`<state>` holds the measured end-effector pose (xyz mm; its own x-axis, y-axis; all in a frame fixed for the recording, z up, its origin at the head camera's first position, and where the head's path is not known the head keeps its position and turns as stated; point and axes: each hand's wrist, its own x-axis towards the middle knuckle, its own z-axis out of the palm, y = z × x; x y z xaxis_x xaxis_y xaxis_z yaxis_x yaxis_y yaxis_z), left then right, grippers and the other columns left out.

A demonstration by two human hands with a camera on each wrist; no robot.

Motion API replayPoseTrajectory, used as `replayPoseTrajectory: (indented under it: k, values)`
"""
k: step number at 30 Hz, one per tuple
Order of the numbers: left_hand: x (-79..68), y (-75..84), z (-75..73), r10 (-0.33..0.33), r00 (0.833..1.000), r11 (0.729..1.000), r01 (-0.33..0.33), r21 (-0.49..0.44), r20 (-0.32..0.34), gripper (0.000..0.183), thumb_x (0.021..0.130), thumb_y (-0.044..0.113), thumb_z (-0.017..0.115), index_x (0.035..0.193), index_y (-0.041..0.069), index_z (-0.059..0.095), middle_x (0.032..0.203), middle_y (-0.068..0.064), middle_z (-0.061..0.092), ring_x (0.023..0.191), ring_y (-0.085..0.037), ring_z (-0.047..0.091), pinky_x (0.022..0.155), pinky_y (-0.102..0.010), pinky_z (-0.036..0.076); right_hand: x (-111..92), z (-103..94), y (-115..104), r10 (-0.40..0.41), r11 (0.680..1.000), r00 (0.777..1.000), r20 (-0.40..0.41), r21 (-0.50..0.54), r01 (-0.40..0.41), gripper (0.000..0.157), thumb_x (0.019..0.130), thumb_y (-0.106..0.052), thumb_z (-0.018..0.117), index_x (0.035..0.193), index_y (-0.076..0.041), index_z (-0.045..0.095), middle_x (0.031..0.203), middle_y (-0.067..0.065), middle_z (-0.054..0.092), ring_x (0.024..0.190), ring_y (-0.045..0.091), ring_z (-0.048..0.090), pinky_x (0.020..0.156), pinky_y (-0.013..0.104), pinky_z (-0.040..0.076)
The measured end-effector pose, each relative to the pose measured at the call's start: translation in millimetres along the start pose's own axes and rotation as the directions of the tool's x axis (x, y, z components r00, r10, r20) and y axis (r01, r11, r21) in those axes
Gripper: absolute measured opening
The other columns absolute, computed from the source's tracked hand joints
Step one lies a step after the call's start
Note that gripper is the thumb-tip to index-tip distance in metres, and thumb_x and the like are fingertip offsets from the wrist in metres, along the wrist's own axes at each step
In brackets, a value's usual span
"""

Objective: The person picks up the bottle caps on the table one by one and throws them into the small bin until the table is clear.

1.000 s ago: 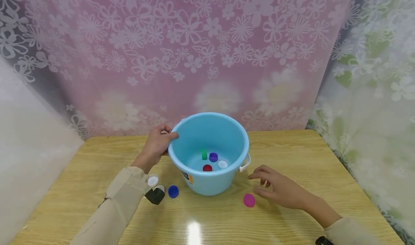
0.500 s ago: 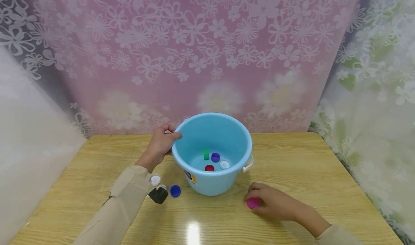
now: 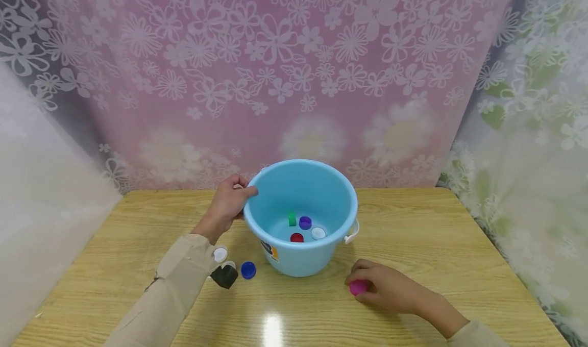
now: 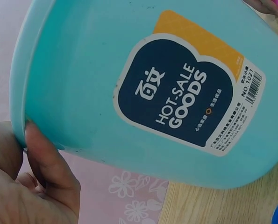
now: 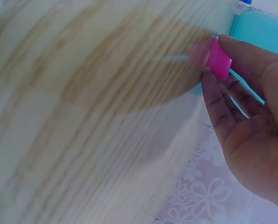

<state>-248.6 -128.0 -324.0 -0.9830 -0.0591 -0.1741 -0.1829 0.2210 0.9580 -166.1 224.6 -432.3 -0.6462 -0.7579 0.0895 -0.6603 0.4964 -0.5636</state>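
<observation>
A light blue bucket (image 3: 300,257) stands on the wooden table, tilted a little toward me in the head view. My left hand (image 3: 226,202) grips its rim at the left side; the left wrist view shows thumb and fingers on the rim, near the printed label (image 4: 176,93). Right of the bucket, my right hand (image 3: 390,287) pinches a pink bottle cap (image 5: 219,59) at the tabletop between thumb and fingers. Inside the bucket lie a green cap (image 3: 292,219), a purple cap (image 3: 305,223), a white cap (image 3: 318,233) and a red cap (image 3: 296,238).
A blue cap (image 3: 248,270) lies left of the bucket on the table (image 3: 294,306). Beside my left sleeve are white caps (image 3: 220,255), partly hidden by a black piece (image 3: 225,276) at the wrist. A pink floral curtain (image 3: 294,81) hangs behind.
My right hand has come down onto the pink cap and pinches it. The left hand keeps its grip on the rim. The whole head view has shifted slightly.
</observation>
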Motion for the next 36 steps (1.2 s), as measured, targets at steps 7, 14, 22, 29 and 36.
replayPoseTrajectory:
  k: [7, 14, 22, 29, 36]
  values:
    - [1.1, -0.3, 0.3, -0.009, 1.000, 1.000, 0.009, 0.005, -0.005, 0.014, 0.090, 0.011, 0.059, 0.095, 0.006, 0.047, 0.086, -0.015, 0.060, 0.067, -0.029, 0.067, 0.046, -0.030, 0.052, 0.0, -0.8, -0.4, 0.008, 1.000, 1.000, 0.009, 0.011, -0.008, 0.019, 0.087, -0.013, 0.070, 0.105, -0.021, 0.068, 0.105, -0.009, 0.055, 0.090, 0.006, 0.053, 0.072, 0.022, 0.051]
    - [1.4, -0.5, -0.2, -0.011, 1.000, 1.000, 0.011, 0.006, -0.001, 0.014, 0.090, 0.011, 0.058, 0.095, 0.006, 0.046, 0.084, -0.015, 0.059, 0.065, -0.028, 0.067, 0.046, -0.030, 0.052, -3.0, -17.1, -9.2, 0.050, 0.995, 0.999, -0.017, 0.092, -0.048, 0.021, 0.090, -0.020, 0.068, 0.111, -0.022, 0.066, 0.107, -0.011, 0.057, 0.092, 0.007, 0.055, 0.074, 0.025, 0.052]
    - [0.8, -0.4, -1.1, -0.016, 1.000, 1.000, 0.016, 0.005, -0.003, 0.015, 0.090, 0.011, 0.059, 0.096, 0.006, 0.046, 0.085, -0.015, 0.059, 0.066, -0.029, 0.067, 0.046, -0.030, 0.052, -9.7, -68.5, -22.6, 0.006, 0.998, 0.989, -0.148, 0.066, 0.004, 0.029, 0.088, -0.017, 0.070, 0.115, -0.023, 0.060, 0.107, -0.009, 0.059, 0.089, 0.007, 0.060, 0.072, 0.026, 0.054]
    - [-0.1, 1.3, -0.2, -0.010, 1.000, 1.000, 0.010, 0.007, 0.004, 0.015, 0.089, 0.010, 0.059, 0.097, 0.006, 0.046, 0.087, -0.018, 0.059, 0.063, -0.027, 0.066, 0.043, -0.028, 0.050, -7.2, -119.3, -27.4, 0.005, 0.993, 0.936, -0.352, -0.105, -0.045, 0.035, 0.083, -0.005, 0.074, 0.116, -0.013, 0.064, 0.108, -0.004, 0.059, 0.083, 0.006, 0.061, 0.071, 0.021, 0.054]
    - [0.0, 1.9, 0.0, 0.007, 1.000, 1.000, -0.007, 0.008, 0.000, 0.015, 0.088, 0.009, 0.059, 0.096, 0.005, 0.046, 0.087, -0.019, 0.059, 0.057, -0.023, 0.064, 0.040, -0.025, 0.046, 15.7, -155.2, -38.4, -0.074, 0.978, 0.837, -0.542, -0.204, -0.045, 0.045, 0.075, 0.008, 0.076, 0.117, -0.001, 0.064, 0.108, 0.004, 0.059, 0.083, 0.003, 0.059, 0.073, 0.010, 0.048]
